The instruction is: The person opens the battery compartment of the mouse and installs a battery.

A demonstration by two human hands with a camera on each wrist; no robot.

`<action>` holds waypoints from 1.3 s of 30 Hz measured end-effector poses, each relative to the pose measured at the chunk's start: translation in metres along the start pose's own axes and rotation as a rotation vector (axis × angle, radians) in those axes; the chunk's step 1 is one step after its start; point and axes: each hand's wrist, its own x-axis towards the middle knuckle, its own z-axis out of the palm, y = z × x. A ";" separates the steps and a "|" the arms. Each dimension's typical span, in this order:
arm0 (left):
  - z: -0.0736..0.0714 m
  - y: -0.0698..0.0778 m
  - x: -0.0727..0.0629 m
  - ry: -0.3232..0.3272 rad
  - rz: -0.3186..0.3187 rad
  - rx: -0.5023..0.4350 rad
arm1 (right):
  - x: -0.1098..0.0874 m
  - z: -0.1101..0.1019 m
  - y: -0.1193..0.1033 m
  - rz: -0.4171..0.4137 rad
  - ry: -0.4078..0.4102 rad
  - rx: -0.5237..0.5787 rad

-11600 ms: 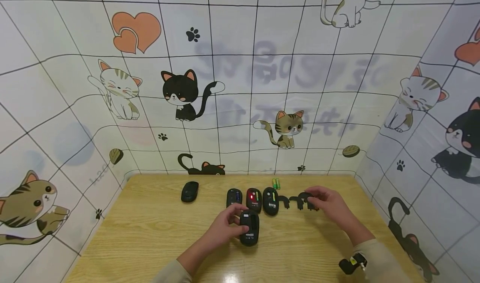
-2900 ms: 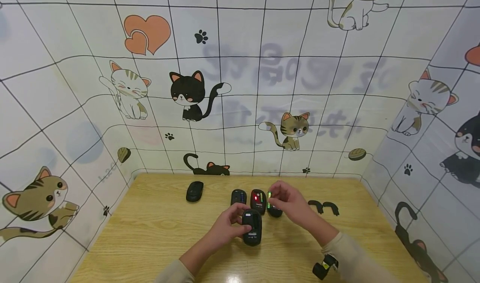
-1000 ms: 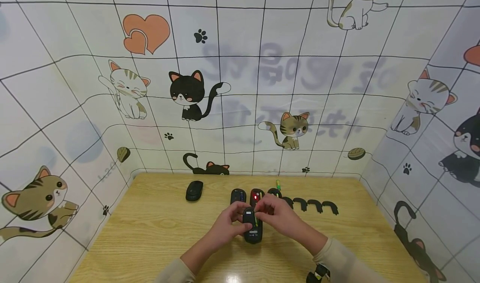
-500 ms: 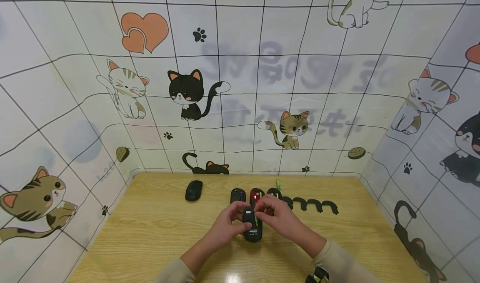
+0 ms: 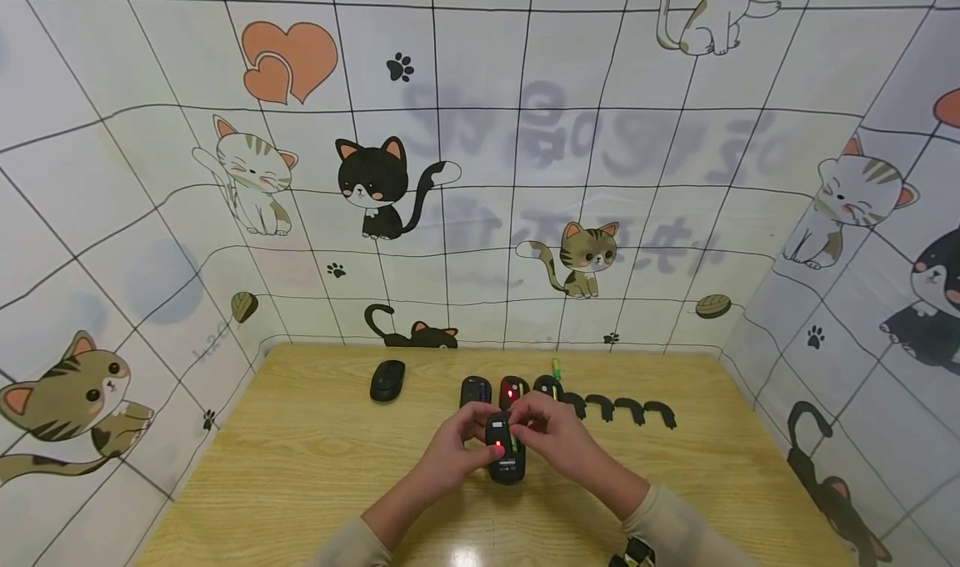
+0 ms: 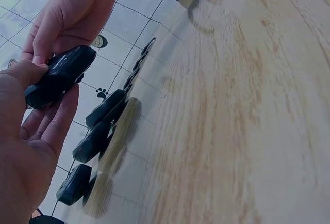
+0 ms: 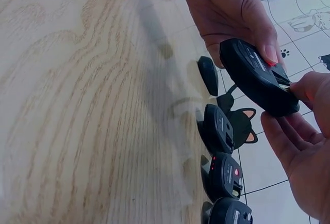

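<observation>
My left hand [image 5: 453, 450] holds a black computer mouse [image 5: 507, 471] above the table with its underside facing up, thumb on one side and fingers behind. A red light glows on the underside beside that thumb. A green battery [image 5: 513, 442] lies in the uncovered slot. At the slot's upper end my right hand [image 5: 562, 440] pinches with its fingertips. Seen from the right wrist, the right thumb presses the end of the battery [image 7: 284, 86], while the other fingers stay below the mouse body. The left wrist view shows only the mouse's side [image 6: 64, 74].
Three underside-up mice stand behind the hands: a left one [image 5: 476, 391], a middle one with a red light [image 5: 513, 388] and a right one [image 5: 548, 385]. Another battery [image 5: 556, 368] lies behind. Several curved black covers [image 5: 628, 410] line the right. A right-side-up mouse [image 5: 387, 381] sits left.
My right hand was among the covers, then at the batteries; it has brought one battery to the held mouse. In the last half second the red light on that mouse has come on.
</observation>
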 end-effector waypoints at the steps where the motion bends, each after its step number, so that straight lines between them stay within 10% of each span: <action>1: 0.000 0.000 0.000 0.000 0.001 0.000 | 0.000 0.000 0.000 -0.001 0.001 0.005; 31: -0.002 -0.002 0.004 -0.012 0.020 0.020 | -0.003 0.007 -0.002 0.080 0.075 0.024; 39: -0.007 -0.005 0.004 -0.035 -0.013 -0.006 | -0.005 0.002 0.010 0.034 -0.021 -0.009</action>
